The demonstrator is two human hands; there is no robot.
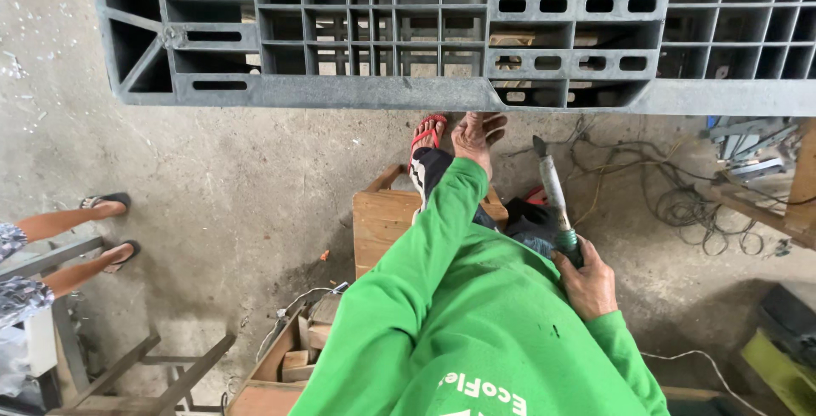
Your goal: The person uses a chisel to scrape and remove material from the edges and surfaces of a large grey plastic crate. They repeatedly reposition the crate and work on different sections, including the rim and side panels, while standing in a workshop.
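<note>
Down on the far left, another person's two legs (72,246) in dark sandals stick out over the concrete floor (229,186); the rest of that person is cut off. Next to them stands a metal stool frame (144,373), only partly seen. A big grey plastic pallet (442,33) fills the top, and its ends run out of view. The left hand (476,137) reaches up in a green sleeve and touches the pallet's lower edge, fingers curled; you cannot tell if it grips. Just beside it is a foot in a red flip-flop (427,135), above a wooden box (384,220). The right hand (586,280) is wrapped tight around a power tool (554,199), whose tip points up near the pallet's edge. Tangled wires (680,203) lie further right.
</note>
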